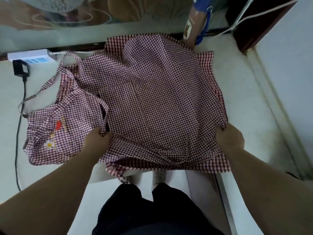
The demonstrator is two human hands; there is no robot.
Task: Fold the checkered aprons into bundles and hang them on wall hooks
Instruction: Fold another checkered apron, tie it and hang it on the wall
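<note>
Looking straight down now: the checkered apron [152, 99] lies spread wide over the pale counter [245, 107], filling the middle of the frame, with its near hem hanging just over the counter's front edge at lower centre.

My left hand [98, 139] is at centre left. Its fingers are curled in and pinching a gather of the cloth, along with a narrow strap loop [103, 128] that stands up just above my knuckles.

My right hand [230, 138] is at centre right, with its fingers curled round the apron's right edge. The fingertips are buried in the fabric, so I can't tell exactly how they sit.

Left of my left hand lies a rumpled checkered panel [67, 126] with an embroidered daisy [49, 144] and a red patch [58, 125]. It touches the big spread, but I can't tell whether it belongs to the same apron.

A thin checkered tie [49, 82] trails from there towards the upper left.

In the upper left a white power strip [32, 56] sits against the wall, a black adapter [21, 70] just below it. Its black cable [17, 141] runs down the left edge.

In the upper right stands a brown bag [191, 26] with a blue strap [204, 26].

My dark trousers [144, 212] fill the bottom centre.
</note>
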